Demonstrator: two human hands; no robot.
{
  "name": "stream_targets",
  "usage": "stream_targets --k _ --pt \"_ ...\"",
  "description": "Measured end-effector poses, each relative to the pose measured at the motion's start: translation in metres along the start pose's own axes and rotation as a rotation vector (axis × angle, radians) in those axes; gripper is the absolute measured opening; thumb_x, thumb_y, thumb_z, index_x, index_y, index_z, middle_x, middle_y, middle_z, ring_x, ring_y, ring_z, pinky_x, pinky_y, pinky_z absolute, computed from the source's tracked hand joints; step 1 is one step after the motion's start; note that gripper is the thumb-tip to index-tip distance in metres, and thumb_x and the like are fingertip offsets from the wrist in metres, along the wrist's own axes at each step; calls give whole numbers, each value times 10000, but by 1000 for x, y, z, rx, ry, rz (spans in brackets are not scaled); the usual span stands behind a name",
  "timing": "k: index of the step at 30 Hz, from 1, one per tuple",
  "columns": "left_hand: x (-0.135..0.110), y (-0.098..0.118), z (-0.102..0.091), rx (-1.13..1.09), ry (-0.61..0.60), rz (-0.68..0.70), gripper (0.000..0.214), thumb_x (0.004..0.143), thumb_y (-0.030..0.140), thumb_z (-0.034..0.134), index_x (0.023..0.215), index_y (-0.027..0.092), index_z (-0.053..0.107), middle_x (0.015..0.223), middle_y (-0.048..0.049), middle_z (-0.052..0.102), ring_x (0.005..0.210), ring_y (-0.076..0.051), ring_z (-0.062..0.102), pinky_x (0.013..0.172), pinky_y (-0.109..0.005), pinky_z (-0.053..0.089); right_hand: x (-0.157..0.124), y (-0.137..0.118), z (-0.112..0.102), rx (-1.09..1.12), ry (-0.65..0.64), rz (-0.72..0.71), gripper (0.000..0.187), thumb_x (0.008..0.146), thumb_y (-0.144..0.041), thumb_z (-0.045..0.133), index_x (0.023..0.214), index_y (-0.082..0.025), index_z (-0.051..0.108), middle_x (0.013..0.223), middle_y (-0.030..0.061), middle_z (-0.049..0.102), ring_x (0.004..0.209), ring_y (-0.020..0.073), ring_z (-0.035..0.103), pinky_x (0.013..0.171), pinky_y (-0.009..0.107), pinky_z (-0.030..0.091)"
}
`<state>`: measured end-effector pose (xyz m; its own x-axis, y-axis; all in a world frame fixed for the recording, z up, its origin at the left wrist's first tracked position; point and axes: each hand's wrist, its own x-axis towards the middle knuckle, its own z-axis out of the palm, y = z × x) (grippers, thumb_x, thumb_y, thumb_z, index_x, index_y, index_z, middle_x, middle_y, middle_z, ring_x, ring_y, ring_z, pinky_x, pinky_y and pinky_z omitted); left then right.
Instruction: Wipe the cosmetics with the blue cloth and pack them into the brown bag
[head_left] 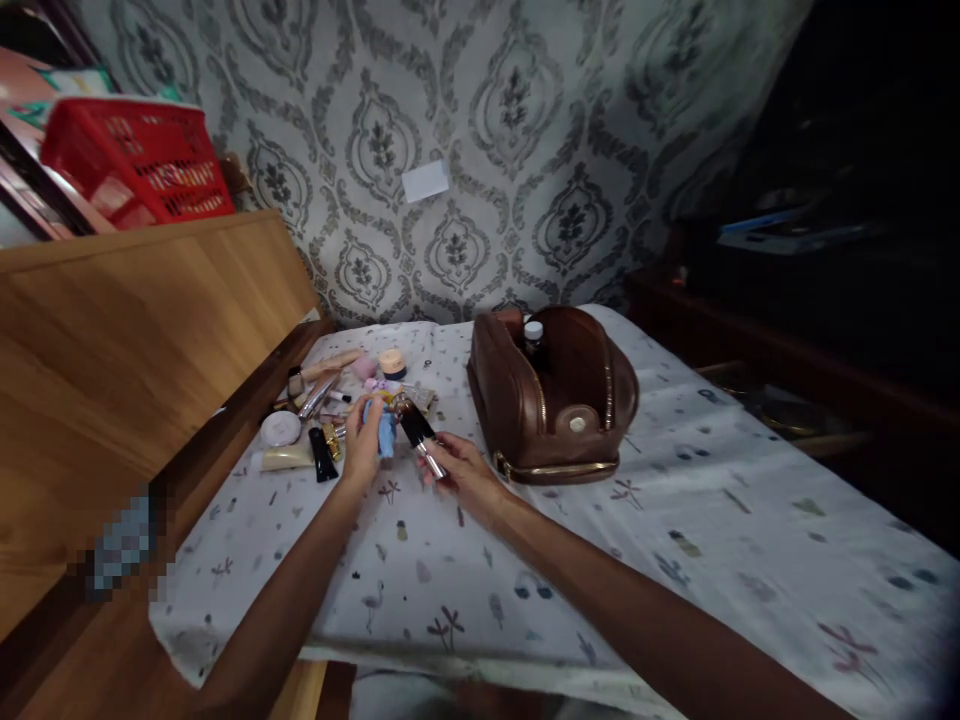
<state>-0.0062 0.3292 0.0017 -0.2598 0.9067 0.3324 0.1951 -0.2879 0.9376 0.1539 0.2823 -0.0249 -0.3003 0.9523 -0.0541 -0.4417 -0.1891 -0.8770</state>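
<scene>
My left hand (pixel 364 440) is closed on a small blue cloth (pixel 386 432). In my right hand (pixel 463 468) is a dark cosmetic bottle (pixel 415 422) with a silver end, held tilted; the cloth is right beside its far end, and whether they touch is unclear. To the right stands a brown makeup bag (pixel 517 390), unzipped and gaping, with a white-capped bottle (pixel 533 333) inside. Behind and left of my left hand lie loose cosmetics: a round white compact (pixel 280 429), a black tube (pixel 322 455), a cream-coloured tube (pixel 286 458) and a jar (pixel 391 363).
A patterned white cloth (pixel 420 580) covers the table. On the left rises a wooden panel (pixel 165 300), with a red basket (pixel 142 160) on top. Patterned wallpaper (pixel 457 240) backs the table. Dark furniture (pixel 705 320) stands at the right.
</scene>
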Motion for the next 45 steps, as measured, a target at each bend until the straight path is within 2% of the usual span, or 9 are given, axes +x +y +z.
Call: stream_targets --k 2,4,7,17,27,30,36,40,45 --pt "7 0 -4 -32 -35 26 494 855 653 546 1032 210 674 938 -37 680 858 -174 621 766 -273 493 3 2 -1 -59 10 -13 523 617 -575 828 865 -167 616 693 -14 630 460 68 501 381 169 277" --pt "9 -1 -6 -32 -171 67 484 870 638 541 1036 208 688 935 -42 691 865 -173 623 778 -272 488 5 4 -2 -126 34 -40 535 599 -559 836 909 -172 636 667 -34 598 428 62 463 377 183 270" --pt "6 -9 -7 15 -303 94 443 859 614 576 903 190 697 830 -27 666 801 -156 603 737 -247 474 7 4 -6 -234 124 -111 537 597 -522 835 984 -184 677 680 -35 587 436 65 437 392 205 306" --pt "4 -25 -11 -4 -283 -61 544 860 711 479 687 200 553 468 55 483 380 -106 465 389 -226 380 4 -7 -3 -227 270 -205 571 575 -467 859 1043 -185 693 727 -27 585 520 76 450 443 210 365" --pt "-7 -31 -3 -210 -295 -295 635 708 832 561 677 199 539 433 46 502 338 -112 473 324 -215 370 4 -8 0 -178 230 -322 495 604 -434 863 993 -187 683 689 -24 610 516 79 415 423 207 318" --pt "-10 -30 0 -226 -265 -247 599 726 795 587 712 197 549 442 72 448 356 -100 449 356 -214 398 4 -8 -2 -208 267 -334 446 613 -473 852 901 -188 665 644 -38 587 491 78 415 412 208 307" --pt "-14 -21 -1 -129 -243 -8 494 825 678 579 801 185 593 579 47 527 474 -87 483 462 -190 426 6 -8 -8 -202 293 -301 510 621 -606 819 717 -203 523 504 -65 505 451 86 426 399 205 305" --pt "-16 -17 -2 -145 -229 -7 448 839 639 588 820 192 611 557 60 486 471 -93 469 462 -200 407 6 -8 -7 -168 285 -278 523 611 -613 824 742 -202 529 566 -52 546 460 89 453 397 212 302" --pt "-14 -17 -5 -92 -327 20 432 849 620 591 805 191 616 577 49 496 504 -101 470 505 -210 425 8 -9 -8 -93 325 -248 551 569 -631 838 749 -206 536 572 -51 549 465 90 450 406 217 308"
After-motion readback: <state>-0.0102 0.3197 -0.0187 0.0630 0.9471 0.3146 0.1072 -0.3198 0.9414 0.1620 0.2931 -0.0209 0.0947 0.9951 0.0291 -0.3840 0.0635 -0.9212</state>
